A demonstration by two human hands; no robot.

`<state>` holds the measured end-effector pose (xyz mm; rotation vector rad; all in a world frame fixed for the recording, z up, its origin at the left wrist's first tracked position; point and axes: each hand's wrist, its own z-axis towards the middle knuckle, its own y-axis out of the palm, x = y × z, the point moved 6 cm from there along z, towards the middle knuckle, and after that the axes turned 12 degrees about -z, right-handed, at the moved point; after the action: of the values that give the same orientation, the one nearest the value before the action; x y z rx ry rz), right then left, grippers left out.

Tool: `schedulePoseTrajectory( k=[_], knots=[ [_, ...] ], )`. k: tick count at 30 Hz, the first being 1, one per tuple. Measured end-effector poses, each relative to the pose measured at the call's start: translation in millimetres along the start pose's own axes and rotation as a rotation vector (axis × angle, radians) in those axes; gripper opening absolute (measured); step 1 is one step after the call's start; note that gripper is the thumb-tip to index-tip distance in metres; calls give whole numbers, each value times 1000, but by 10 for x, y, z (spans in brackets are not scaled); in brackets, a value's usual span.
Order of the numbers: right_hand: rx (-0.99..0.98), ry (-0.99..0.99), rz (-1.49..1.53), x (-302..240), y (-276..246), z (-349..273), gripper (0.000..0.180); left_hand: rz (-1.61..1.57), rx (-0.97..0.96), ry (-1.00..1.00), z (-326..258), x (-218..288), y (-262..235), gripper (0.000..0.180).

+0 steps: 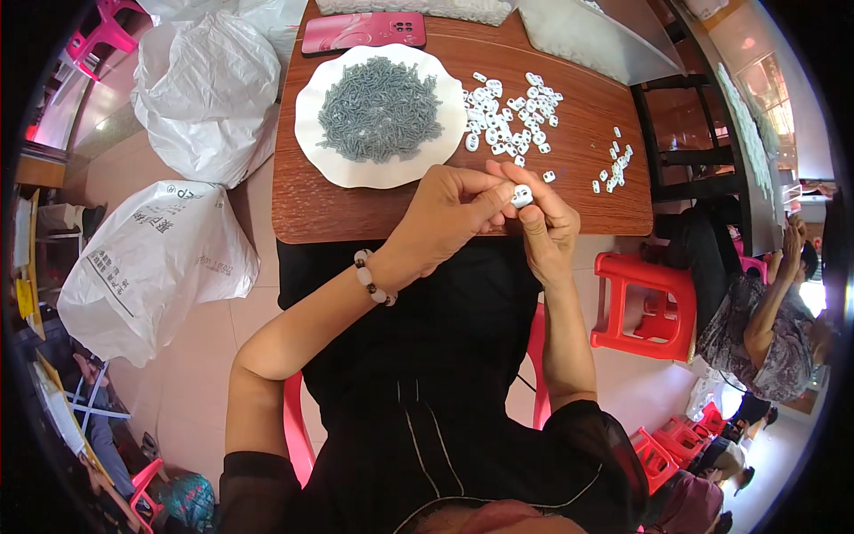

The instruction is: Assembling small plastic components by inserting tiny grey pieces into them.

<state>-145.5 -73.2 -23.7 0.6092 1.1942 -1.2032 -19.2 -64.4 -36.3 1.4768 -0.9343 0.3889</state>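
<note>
My right hand (pixel 553 233) pinches a small white plastic piece (pixel 522 195) with dark holes between thumb and fingers, above the table's near edge. My left hand (pixel 449 212) meets it from the left, its thumb and fingertips closed together against the piece's side; whatever they grip is hidden. Just beyond my hands stands a white wavy-rimmed plate (pixel 313 152), heaped with small grey rod-like pieces (pixel 378 111). To its right, many similar white pieces (pixel 507 120) lie scattered on the brown wooden table (pixel 356 214).
A pink phone (pixel 356 34) lies behind the plate. A smaller group of white pieces (pixel 614 169) is near the table's right edge. White sacks (pixel 165 267) stand on the floor at left. A red stool (pixel 645 307) and a seated person (pixel 765 329) are at right.
</note>
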Motion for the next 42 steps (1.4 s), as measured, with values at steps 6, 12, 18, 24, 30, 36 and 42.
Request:
schedulePoseTrajectory(
  k=[6, 12, 18, 24, 30, 36, 42],
  knots=[
    [-26, 25, 47, 57, 3, 4, 45, 21, -28, -5, 35, -31, -68, 25],
    [-61, 44, 25, 86, -34, 6, 42, 111, 12, 45, 31, -12, -48, 24],
    [-63, 70, 59, 67, -16, -6, 38, 81, 2, 38, 14, -8, -35, 24],
    [-40, 69, 33, 48, -41, 9, 35, 61, -5, 45, 14, -7, -10, 23],
    [-30, 8, -34, 81, -60, 5, 31, 79, -14, 23, 13, -20, -15, 23],
    [26, 36, -42, 53, -65, -10, 32, 85, -10, -10, 9, -19, 6, 24],
    [232, 68, 106, 88, -247, 9, 34, 196, 40, 35, -86, 166, 140, 27]
  ],
)
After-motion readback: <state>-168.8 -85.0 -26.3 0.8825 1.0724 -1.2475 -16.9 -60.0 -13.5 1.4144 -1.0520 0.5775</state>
